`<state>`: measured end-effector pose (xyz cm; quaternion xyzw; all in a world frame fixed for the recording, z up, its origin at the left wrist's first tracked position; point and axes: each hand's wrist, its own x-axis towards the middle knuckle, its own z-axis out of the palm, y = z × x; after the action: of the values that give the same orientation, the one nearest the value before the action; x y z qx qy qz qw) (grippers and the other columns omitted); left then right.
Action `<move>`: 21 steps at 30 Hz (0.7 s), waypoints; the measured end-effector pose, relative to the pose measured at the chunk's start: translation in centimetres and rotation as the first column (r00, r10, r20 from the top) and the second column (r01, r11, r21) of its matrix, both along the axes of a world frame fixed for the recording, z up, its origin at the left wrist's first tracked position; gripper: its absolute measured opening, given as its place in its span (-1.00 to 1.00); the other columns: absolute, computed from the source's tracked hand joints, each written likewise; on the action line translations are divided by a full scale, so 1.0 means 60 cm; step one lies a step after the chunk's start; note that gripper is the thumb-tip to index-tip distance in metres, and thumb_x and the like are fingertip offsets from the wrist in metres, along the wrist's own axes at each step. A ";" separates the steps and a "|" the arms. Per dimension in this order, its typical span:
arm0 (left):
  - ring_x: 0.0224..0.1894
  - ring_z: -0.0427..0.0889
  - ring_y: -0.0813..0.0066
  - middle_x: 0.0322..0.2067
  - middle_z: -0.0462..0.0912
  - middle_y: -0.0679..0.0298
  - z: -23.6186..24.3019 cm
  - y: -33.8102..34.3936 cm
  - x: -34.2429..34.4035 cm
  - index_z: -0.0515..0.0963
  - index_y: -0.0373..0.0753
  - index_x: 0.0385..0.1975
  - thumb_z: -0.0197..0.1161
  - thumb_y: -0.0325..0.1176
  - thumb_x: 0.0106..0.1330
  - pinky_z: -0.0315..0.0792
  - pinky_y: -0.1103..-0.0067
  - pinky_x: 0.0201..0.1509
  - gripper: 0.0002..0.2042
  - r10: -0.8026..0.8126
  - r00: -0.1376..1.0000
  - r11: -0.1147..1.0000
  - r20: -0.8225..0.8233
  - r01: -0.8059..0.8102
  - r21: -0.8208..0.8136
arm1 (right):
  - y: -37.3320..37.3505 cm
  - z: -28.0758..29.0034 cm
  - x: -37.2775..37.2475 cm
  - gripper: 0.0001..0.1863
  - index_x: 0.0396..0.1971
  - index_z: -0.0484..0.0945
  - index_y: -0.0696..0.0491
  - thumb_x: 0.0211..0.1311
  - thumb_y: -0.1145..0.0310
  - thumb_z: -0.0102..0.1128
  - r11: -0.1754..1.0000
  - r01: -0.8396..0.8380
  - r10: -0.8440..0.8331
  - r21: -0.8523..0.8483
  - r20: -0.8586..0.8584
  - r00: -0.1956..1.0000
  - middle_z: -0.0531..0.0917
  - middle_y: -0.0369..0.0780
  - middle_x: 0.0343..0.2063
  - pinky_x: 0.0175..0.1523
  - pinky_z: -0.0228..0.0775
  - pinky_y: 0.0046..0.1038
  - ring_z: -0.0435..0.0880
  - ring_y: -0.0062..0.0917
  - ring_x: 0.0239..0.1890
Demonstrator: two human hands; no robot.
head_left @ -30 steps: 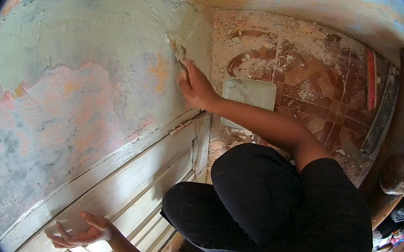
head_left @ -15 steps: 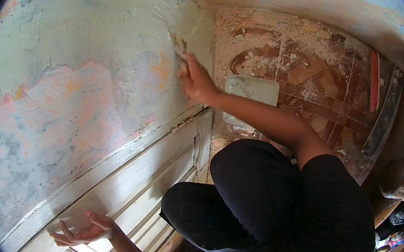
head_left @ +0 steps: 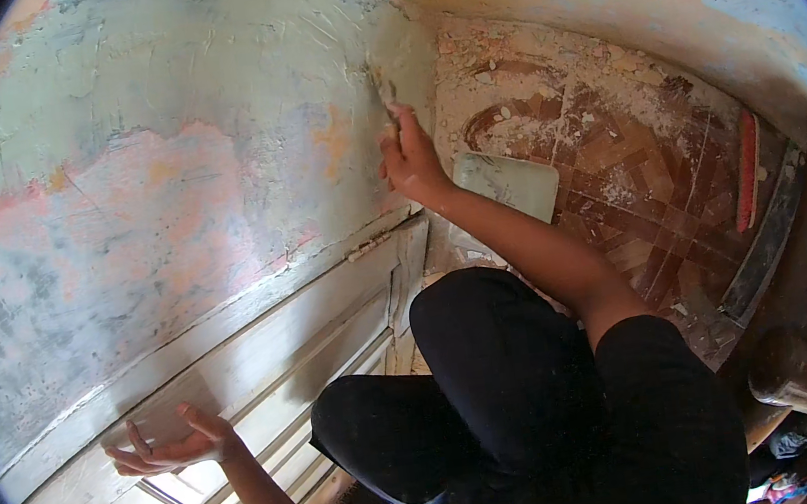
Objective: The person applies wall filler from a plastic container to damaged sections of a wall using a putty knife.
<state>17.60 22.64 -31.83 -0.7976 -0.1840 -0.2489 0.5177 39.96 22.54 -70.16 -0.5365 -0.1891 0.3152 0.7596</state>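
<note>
My right hand point(head_left: 416, 162) reaches out to the wall near the corner, fingers wrapped round the handle of a putty knife point(head_left: 389, 95). Its blade is against or very close to the pale green coated wall point(head_left: 301, 73); the contact itself is too small to make out. Lower on that wall, pink, grey and orange patches show through the rough coat. At the lower left my left hand point(head_left: 180, 445) is held palm up beside the white wooden panelling point(head_left: 281, 317), fingers spread and holding nothing. Whether its back touches the wood, I cannot tell.
A pale rectangular plastic tray or lid point(head_left: 521, 180) lies on the patterned floor point(head_left: 637, 183), partly behind my right forearm. Dust and plaster crumbs litter the floor. A red strip point(head_left: 746, 172) and dark wooden furniture point(head_left: 803, 304) stand along the right side.
My right hand and the putty knife have shifted slightly right, toward the corner. My left hand stays open in nearly the same place, and the view has moved a little.
</note>
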 end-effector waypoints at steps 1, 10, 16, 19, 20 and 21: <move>0.37 0.04 0.02 0.02 0.44 0.30 -0.001 0.002 0.002 0.23 -0.12 0.12 0.07 0.09 0.23 -0.28 -0.18 0.33 -0.44 -0.030 0.999 1.000 -0.013 0.030 0.007 | -0.001 -0.001 -0.011 -0.58 0.16 0.11 0.17 0.34 0.44 -0.10 1.000 0.001 -0.001 0.002 0.001 1.000 0.46 -0.18 -0.49 -0.62 0.30 -0.47 0.44 -0.56 -0.71; 0.36 0.02 0.06 0.22 0.26 0.08 0.002 -0.008 -0.009 0.33 -0.16 0.06 0.00 0.29 0.21 -0.27 -0.14 0.33 -0.35 0.069 0.996 0.998 0.063 -0.069 -0.003 | -0.109 -0.053 -0.086 -0.57 0.19 0.12 0.14 0.37 0.42 -0.12 0.994 -0.100 0.092 0.031 0.200 0.975 0.44 -0.22 -0.45 -0.52 0.34 -0.51 0.45 -0.62 -0.65; 0.36 0.04 0.07 0.20 0.28 0.05 0.003 0.004 -0.019 0.36 -0.21 -0.02 0.09 0.18 0.18 -0.25 -0.14 0.32 -0.42 -0.025 0.999 1.000 0.037 0.025 0.000 | 0.005 0.045 -0.006 -0.60 0.14 0.16 0.16 0.34 0.43 -0.11 0.994 0.111 -0.111 0.000 0.094 0.989 0.46 -0.14 -0.41 -0.36 0.44 -0.35 0.55 -0.45 -0.52; 0.36 0.05 0.06 0.21 0.27 0.06 0.012 -0.007 -0.013 0.37 -0.20 -0.02 0.09 0.17 0.18 -0.23 -0.13 0.32 -0.43 -0.003 0.998 1.000 0.057 0.002 0.008 | -0.015 0.094 -0.070 -0.55 0.14 0.15 0.21 0.28 0.46 -0.08 0.997 0.062 -0.072 0.043 0.261 0.963 0.42 0.07 -0.29 0.01 0.30 -0.14 0.46 -0.05 -0.16; 0.36 0.05 0.06 0.21 0.27 0.06 0.005 -0.005 -0.011 0.37 -0.20 -0.02 0.09 0.17 0.18 -0.23 -0.13 0.32 -0.43 -0.012 0.998 1.000 0.066 0.012 0.001 | -0.038 0.094 -0.096 -0.54 0.14 0.16 0.22 0.25 0.46 -0.08 0.996 -0.047 0.030 0.072 0.220 0.975 0.41 0.13 -0.25 0.10 0.21 -0.09 0.38 0.05 -0.05; 0.36 0.04 0.05 0.21 0.28 0.06 0.003 -0.005 -0.008 0.38 -0.17 0.00 0.05 0.23 0.19 -0.23 -0.13 0.32 -0.40 -0.017 0.996 1.000 0.093 0.018 -0.002 | -0.057 0.089 -0.107 -0.54 0.14 0.16 0.22 0.25 0.46 -0.08 0.996 -0.040 0.022 0.075 0.227 0.974 0.41 0.13 -0.25 0.10 0.21 -0.09 0.38 0.05 -0.05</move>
<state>17.12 22.34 -31.63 -0.7875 -0.2012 -0.2899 0.5053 33.53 19.12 -64.81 -0.5353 -0.2948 0.2562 0.7489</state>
